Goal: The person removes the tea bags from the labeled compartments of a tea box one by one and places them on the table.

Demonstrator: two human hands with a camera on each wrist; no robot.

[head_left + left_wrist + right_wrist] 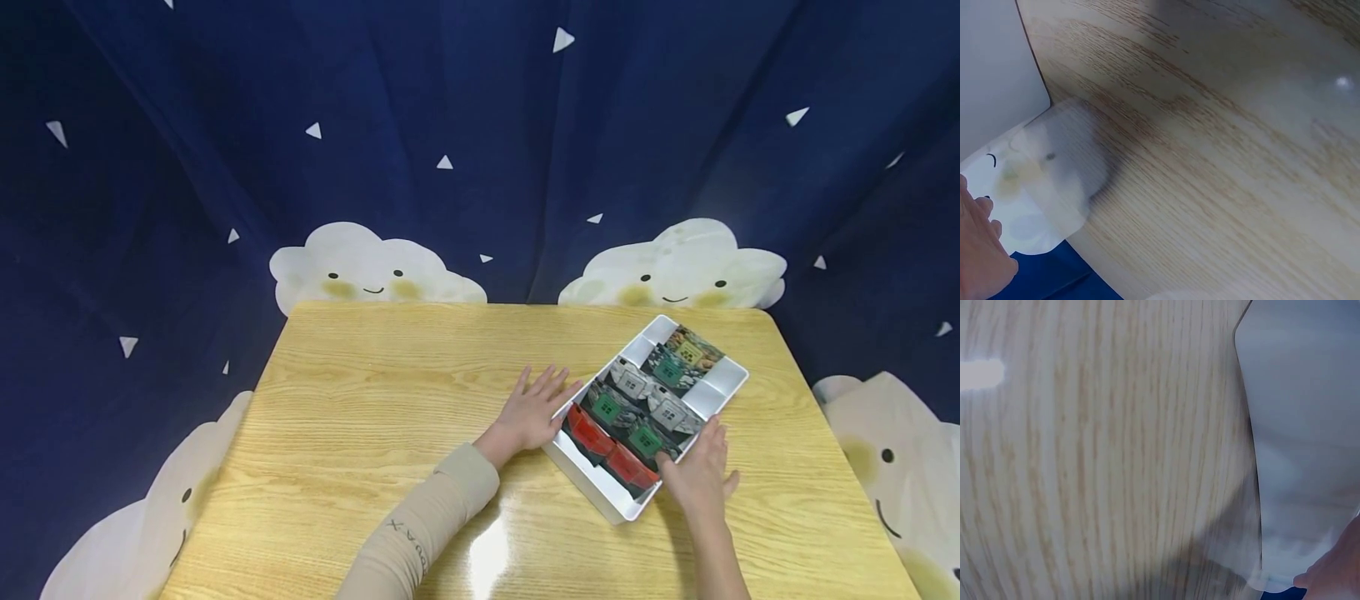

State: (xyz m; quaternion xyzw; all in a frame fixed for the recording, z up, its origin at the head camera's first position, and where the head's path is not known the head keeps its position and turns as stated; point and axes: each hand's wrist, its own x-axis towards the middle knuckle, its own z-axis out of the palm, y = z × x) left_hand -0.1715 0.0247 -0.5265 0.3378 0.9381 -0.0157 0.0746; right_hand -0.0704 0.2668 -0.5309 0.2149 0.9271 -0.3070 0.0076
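A white rectangular box [585,482] lies at an angle on the right half of the table. Inside stand several small flat packets in rows: red packets [632,467] at the near end, green-labelled packets [607,407], grey-white packets [632,382] and a yellow-labelled packet [690,352] at the far end. My left hand [532,414] rests against the box's left side, fingers spread and straight. Along the right side lies my right hand [697,477], its thumb at the rim near the red packets and its fingers extended outside. Both wrist views show mostly table and box wall [1310,425].
The wooden table [360,400] has rounded far corners. Behind it hangs a dark blue curtain [450,100] with white triangles and smiling clouds [675,267]. Bright light reflects off the near part of the tabletop.
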